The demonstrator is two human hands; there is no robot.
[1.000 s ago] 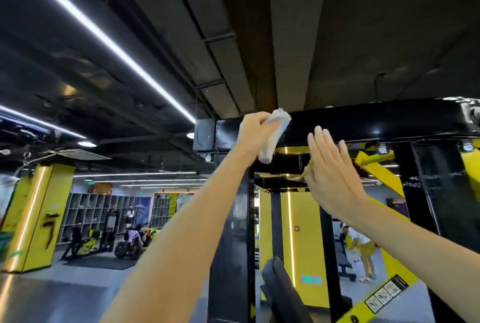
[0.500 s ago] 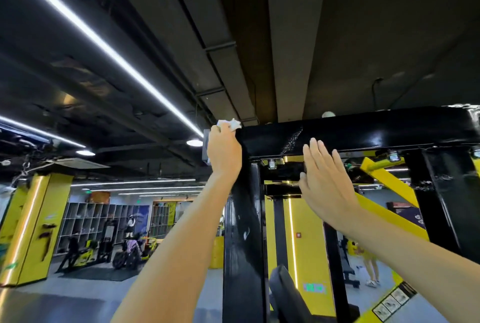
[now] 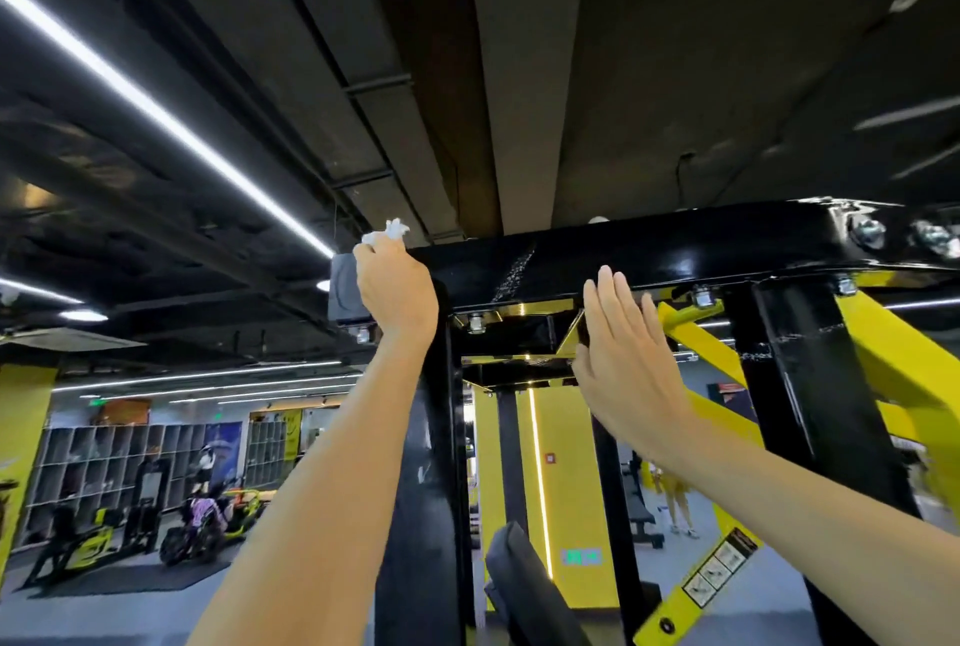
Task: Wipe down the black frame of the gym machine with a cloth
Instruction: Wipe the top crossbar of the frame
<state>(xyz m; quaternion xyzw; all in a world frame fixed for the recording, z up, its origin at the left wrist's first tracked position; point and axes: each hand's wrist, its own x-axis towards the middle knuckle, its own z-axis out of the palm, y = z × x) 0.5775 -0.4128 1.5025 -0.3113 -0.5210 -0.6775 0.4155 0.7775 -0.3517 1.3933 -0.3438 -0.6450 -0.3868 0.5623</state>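
Our right hand [image 3: 623, 370] is raised flat, fingers straight and holding nothing, near the black frame [image 3: 675, 250]. Our left hand [image 3: 397, 289] grips the bunched white cloth [image 3: 388, 231] at the frame's top-left corner. Smears [image 3: 511, 273] suggest wiping has begun there; we judge the posts below remain.

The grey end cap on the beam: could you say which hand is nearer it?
Left. The left hand, gripping the cloth, is beside the end cap; the right hand is farther right.

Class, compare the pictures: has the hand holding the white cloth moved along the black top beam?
Yes. The left hand with the cloth slid left along the top beam to its grey end cap.
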